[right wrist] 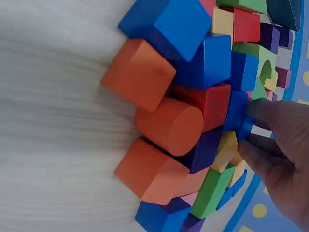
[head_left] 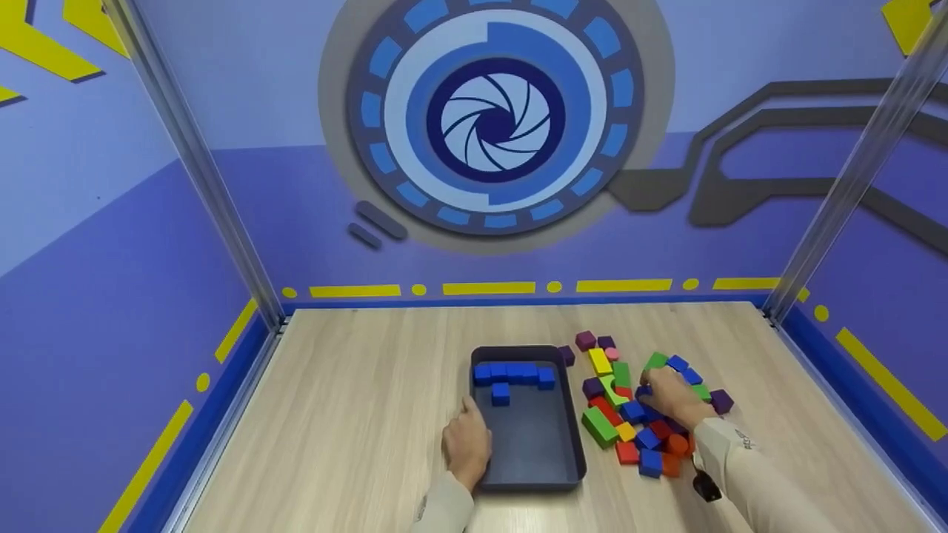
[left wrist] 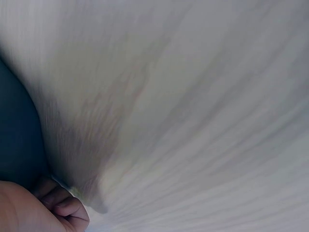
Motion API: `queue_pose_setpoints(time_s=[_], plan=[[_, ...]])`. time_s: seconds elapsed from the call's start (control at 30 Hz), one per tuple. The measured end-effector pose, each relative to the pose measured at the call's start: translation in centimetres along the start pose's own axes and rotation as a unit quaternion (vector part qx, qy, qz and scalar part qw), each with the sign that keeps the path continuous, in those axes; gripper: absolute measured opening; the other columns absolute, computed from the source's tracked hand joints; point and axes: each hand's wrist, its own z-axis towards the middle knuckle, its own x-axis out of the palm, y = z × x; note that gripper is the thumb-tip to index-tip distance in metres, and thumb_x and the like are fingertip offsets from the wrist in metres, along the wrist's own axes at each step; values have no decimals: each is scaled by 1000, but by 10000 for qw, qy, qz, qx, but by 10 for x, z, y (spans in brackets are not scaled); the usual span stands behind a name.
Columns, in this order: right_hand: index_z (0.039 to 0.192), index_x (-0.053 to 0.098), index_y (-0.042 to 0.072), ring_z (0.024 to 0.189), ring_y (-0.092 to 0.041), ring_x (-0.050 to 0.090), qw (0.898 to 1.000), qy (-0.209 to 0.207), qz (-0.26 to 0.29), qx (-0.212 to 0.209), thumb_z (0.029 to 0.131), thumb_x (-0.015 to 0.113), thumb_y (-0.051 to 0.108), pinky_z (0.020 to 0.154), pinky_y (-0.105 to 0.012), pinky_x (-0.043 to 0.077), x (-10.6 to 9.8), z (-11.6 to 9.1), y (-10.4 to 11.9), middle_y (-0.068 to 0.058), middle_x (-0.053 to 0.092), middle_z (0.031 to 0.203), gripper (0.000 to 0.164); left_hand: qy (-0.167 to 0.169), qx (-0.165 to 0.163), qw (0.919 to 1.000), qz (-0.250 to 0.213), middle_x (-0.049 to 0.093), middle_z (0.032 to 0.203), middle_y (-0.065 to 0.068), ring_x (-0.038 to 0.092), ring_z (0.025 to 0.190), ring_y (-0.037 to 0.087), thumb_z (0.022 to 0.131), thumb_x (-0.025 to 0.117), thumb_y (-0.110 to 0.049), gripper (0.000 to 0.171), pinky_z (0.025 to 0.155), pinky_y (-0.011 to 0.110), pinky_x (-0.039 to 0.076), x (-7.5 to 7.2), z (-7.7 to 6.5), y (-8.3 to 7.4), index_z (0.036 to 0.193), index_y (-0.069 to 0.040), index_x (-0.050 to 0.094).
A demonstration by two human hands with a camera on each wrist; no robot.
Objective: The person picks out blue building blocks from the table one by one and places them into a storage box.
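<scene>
A dark grey tray (head_left: pixel 529 459) stands on the table, with several blue blocks (head_left: pixel 518 372) lined up at its far end and one blue block (head_left: pixel 501 394) just in front of them. My left hand (head_left: pixel 468 444) grips the tray's left rim; in the left wrist view its curled fingers (left wrist: pixel 70 210) lie beside the tray's dark wall (left wrist: pixel 19 125). Over the loose pile right of the tray, my right hand (head_left: pixel 672 396) pinches a blue block (right wrist: pixel 245 126) between thumb and finger. That block is partly hidden by the fingertips and neighbouring blocks.
Around the right hand lie several coloured blocks, among them a green block (head_left: pixel 600 427), an orange cylinder (right wrist: pixel 170 126), a red block (head_left: pixel 627 453) and a purple block (head_left: pixel 721 401). The wooden table (head_left: pixel 355 414) ends at a patterned back wall (head_left: pixel 259 222).
</scene>
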Motion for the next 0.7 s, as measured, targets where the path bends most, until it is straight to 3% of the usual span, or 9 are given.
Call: queue_pose_setpoints(time_s=[0.33, 0.53, 0.7], plan=[[106, 68, -16, 96, -44, 72, 9981, -393, -215, -426, 80, 68, -16, 82, -52, 59, 1, -3, 8, -31, 72, 104, 25, -195, 72, 9997, 141, 68, 68, 10, 70, 61, 26, 76, 87, -17, 52, 52, 38, 52, 3, -4, 4, 113, 0, 56], [117, 63, -16, 99, -45, 69, 9982, -580, -82, -121, 84, 71, -8, 86, -55, 57, -7, 0, 13, -31, 65, 110, 35, -136, 28, 9999, -61, 68, 69, 11, 70, 61, 28, 76, 86, -15, 50, 52, 40, 51, 3, -5, 3, 113, 0, 56], [119, 63, -13, 101, -42, 68, 9978, -640, 151, -60, 85, 74, -4, 89, -54, 56, -15, 6, 31, -28, 61, 114, 37, -133, -7, 9997, -180, 69, 68, 12, 70, 61, 28, 76, 86, -14, 50, 52, 41, 52, 0, -1, -2, 113, 0, 56]])
